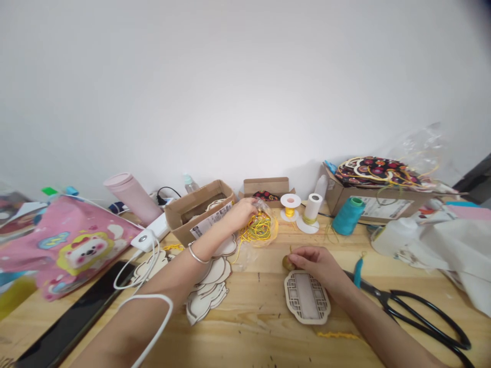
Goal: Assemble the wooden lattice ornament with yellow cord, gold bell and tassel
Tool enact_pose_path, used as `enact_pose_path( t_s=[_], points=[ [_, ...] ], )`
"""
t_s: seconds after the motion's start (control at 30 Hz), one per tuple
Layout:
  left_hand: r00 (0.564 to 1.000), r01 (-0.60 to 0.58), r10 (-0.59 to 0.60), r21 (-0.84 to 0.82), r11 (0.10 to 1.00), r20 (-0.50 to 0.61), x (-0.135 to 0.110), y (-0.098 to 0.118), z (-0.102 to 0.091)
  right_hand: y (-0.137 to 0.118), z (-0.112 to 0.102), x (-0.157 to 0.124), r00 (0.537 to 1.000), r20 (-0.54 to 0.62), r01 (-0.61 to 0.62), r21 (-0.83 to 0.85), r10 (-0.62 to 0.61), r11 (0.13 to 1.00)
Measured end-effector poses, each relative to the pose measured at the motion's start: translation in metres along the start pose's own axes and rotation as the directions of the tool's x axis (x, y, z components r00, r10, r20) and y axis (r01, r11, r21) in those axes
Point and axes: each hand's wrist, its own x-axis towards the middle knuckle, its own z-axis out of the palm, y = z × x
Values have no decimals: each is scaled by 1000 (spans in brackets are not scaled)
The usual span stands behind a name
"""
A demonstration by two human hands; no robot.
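Note:
My left hand (241,212) reaches forward and grips a clear plastic bag (264,225) stuffed with tangled yellow cord; its fingers are closed on the bag's top. A silver bangle circles that wrist. My right hand (316,261) rests on the wooden table (261,327), fingers pinched on a small olive-brown bead (287,263) with a short thread. Just below it lies a laser-cut wooden frame piece (307,297). A pile of white cloud-shaped wooden cutouts (209,286) lies under my left forearm.
Black scissors (425,314) lie at the right, beside a teal tassel (358,271). Behind stand a teal thread cone (348,215), two white spools (303,209), open cardboard boxes (199,209), a pink tumbler (132,197), a pink cartoon bag (72,245) and a white charger with cable (148,240).

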Motion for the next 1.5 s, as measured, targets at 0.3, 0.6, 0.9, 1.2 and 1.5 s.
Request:
enact_pose_path(
  t_s=[0.3, 0.6, 0.9, 1.2, 1.5],
  points=[
    [999, 31, -31, -11, 999, -13, -6, 3, -9, 2, -1, 1, 1000, 1, -2, -14, 2, 1000],
    [999, 17, -16, 33, 999, -51, -8, 5, -1, -1, 1, 0, 1000, 1, -8, 10, 8, 1000],
    [996, 42, -34, 105, 994, -78, 1, 10, -5, 1, 1, 1, 1000, 5, 12, -12, -11, 1000],
    [999, 2, 2, 104, 995, -42, -4, 13, -3, -4, 2, -3, 1000, 23, 0, 5, 0, 1000],
    [997, -63, 69, 125, 990, -47, -8, 29, 0, -2, 2, -1, 1000, 2, 10, -1, -10, 1000]
  ],
)
